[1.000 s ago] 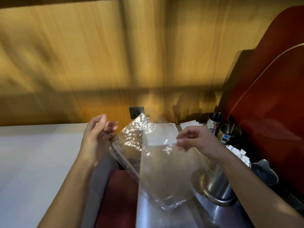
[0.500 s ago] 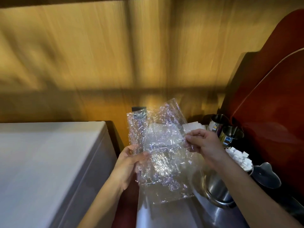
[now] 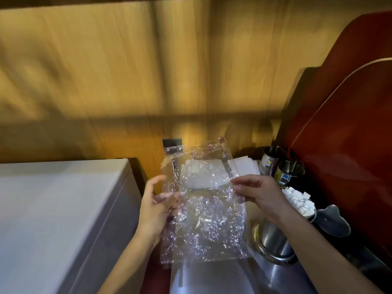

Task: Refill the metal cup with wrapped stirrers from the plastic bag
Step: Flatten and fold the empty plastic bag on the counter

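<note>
Plastic bag now spread flatter (crinkled, clear) between 2 hands

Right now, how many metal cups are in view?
3. One large metal cup holding wrapped stirrers sits under the right forearm; two smaller cups stand behind it by the wall. Others may be hidden behind the plastic bag.

A shiny metal counter fills the lower centre of the frame, a wrapper-filled metal cup standing at its right.
</note>
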